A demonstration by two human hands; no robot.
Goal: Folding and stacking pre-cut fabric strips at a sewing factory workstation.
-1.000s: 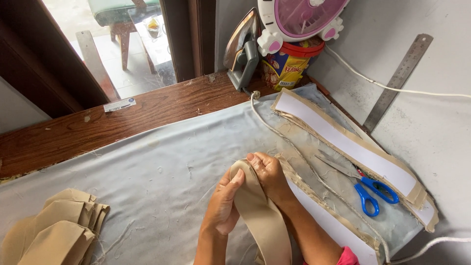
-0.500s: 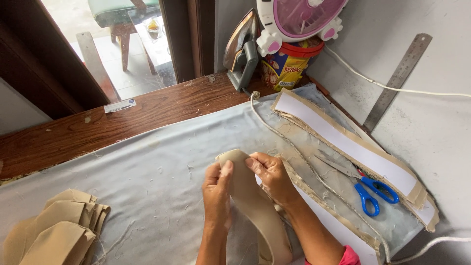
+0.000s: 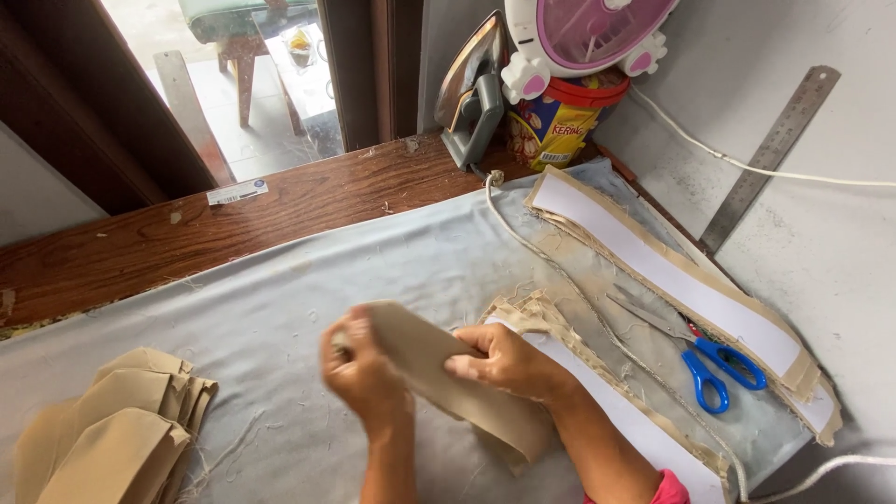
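- A wooden tabletop [image 3: 308, 201] beside an open doorway carries a pale grey cloth cover [image 3: 280, 308], strewn with loose threads, that serves as the work surface.
- At centre, both hands are closed on one long tan fabric strip [image 3: 448, 373]: the left hand [image 3: 366, 378] grips its upper end, slightly blurred, while the right hand [image 3: 509, 362] pinches the strip's edge just beside it, thumb on top.
- The strip is lifted off the cover between the hands and trails down toward the person's body, passing under the right forearm.
- At lower left lies a stack of folded tan pieces [image 3: 112, 439], well apart from the hands; judged from how they lie, these look already handled, while the strip in hand appears only partly worked.
- To the right, long tan bands backed with white lining [image 3: 672, 275] lie flat along the cover's edge, apparently waiting their turn; how many remain cannot be told.
- Blue-handled scissors [image 3: 714, 359] rest untouched on those bands, near the right forearm.
- At the back stand an upright clothes iron [image 3: 471, 103], a yellow tub with a red lid [image 3: 555, 121] and a small pink-and-white fan [image 3: 588, 37]; a steel ruler [image 3: 770, 154] leans against the grey wall, and a white cord [image 3: 523, 233] snakes from the iron across the cover.
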